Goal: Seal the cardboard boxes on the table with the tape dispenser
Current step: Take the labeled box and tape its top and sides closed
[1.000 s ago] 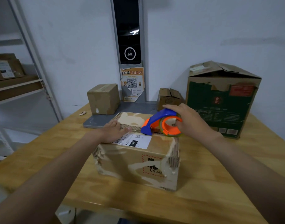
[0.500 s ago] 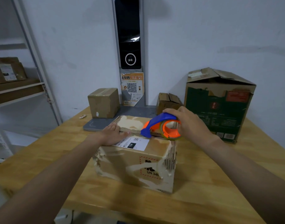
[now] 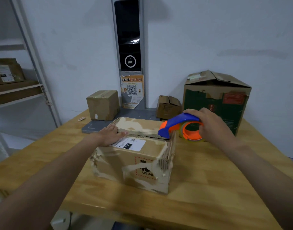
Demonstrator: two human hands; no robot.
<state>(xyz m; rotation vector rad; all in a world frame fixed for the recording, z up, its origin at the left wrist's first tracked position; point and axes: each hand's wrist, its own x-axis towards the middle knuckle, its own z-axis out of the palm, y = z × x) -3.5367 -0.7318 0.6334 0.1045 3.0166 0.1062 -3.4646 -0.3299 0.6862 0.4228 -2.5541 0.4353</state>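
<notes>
Left hand [image 3: 109, 136] flat, fingers spread, pressing top of worn brown box [image 3: 134, 156] near its left end. Box sits on wooden table [image 3: 200, 188]. White label [image 3: 130, 144] just right of left hand. Right hand [image 3: 207, 125] wrapped around blue and orange tape dispenser [image 3: 180, 128]. Dispenser's blue tip touches box's top seam at right edge. Big green box [image 3: 215, 103] behind right hand. Two small boxes [image 3: 103, 105] farther back.

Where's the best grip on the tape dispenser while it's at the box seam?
Take the tape dispenser by its blue arched handle, from above and from the right, as the right hand does now. The arch faces up, and the blue nose points left onto the box seam, so that end must stay free.
</notes>
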